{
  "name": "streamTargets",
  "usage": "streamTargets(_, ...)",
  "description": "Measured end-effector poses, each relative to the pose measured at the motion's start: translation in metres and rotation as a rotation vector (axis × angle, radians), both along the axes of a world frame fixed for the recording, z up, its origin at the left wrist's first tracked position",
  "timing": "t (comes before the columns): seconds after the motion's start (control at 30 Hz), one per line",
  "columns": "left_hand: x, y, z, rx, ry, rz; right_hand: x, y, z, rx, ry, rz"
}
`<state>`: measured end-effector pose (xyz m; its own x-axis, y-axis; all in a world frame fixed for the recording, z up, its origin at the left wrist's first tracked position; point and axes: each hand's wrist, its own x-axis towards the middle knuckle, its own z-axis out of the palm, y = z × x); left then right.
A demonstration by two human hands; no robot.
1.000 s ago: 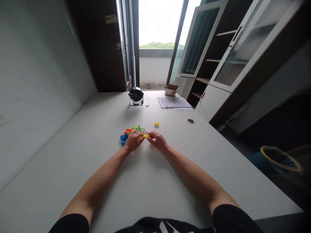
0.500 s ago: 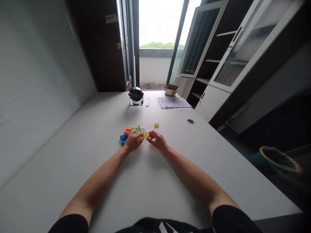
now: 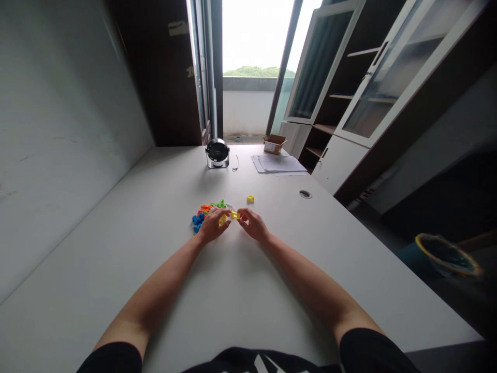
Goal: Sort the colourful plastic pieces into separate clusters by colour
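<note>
Attention is settling, in the head view, on a small yellow piece (image 3: 235,214) that is showing between the two hands, over the white desk (image 3: 240,290); whether it is touching the top, I cannot tell. The right hand (image 3: 253,225) is pinching it at the fingertips, and a red piece (image 3: 244,218) is peeking out under those same fingers. The left hand (image 3: 212,225) is curving in from the left, thumb and forefinger standing wider apart than half a second ago, the forefinger ending just beside the small yellow piece. A second yellow piece (image 3: 222,220) is showing in that gap; whether the left hand is gripping it, I cannot tell. The small yellow piece is now sitting slightly farther from the person and seems to be turning, so I am judging that the right hand is bearing it while the left is easing off. Blue pieces (image 3: 198,220), orange pieces (image 3: 204,209) and green pieces (image 3: 220,204) are lying heaped to the left and farther off. A lone yellow piece (image 3: 250,198) is resting apart on the far side, staying put.
</note>
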<state>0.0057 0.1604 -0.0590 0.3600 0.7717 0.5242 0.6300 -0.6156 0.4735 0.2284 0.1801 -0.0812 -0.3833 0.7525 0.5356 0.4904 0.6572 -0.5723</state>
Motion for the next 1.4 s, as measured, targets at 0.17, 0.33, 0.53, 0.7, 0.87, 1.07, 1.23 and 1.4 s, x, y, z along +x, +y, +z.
streamTargets(0.17, 0.001, 0.000, -0.001, -0.004, 0.019, 0.030, -0.001, -0.002, 0.003, -0.002, -0.025, 0.002)
streamTargets(0.33, 0.002, 0.002, -0.005, 0.019, 0.045, 0.049, -0.001, -0.003, 0.006, -0.006, -0.044, 0.030)
streamTargets(0.53, 0.002, 0.001, -0.003, 0.036, 0.041, 0.041, -0.001, 0.000, 0.003, -0.008, -0.057, 0.033)
streamTargets(0.7, 0.002, 0.001, -0.002, 0.044, 0.031, 0.047, -0.001, 0.001, 0.002, -0.017, -0.067, 0.030)
streamTargets(0.87, 0.003, 0.001, -0.003, 0.034, 0.065, 0.052, -0.002, 0.001, 0.001, -0.013, -0.076, 0.024)
streamTargets(1.07, 0.001, 0.002, -0.003, -0.002, 0.144, 0.121, 0.001, 0.008, 0.002, 0.030, -0.146, -0.066)
streamTargets(1.23, -0.001, 0.004, -0.006, 0.001, 0.176, 0.142, 0.021, 0.028, -0.002, -0.024, -0.264, -0.367)
streamTargets(1.4, -0.001, 0.005, -0.007, -0.010, 0.152, 0.143, 0.040, 0.041, -0.006, -0.149, -0.304, -0.579)
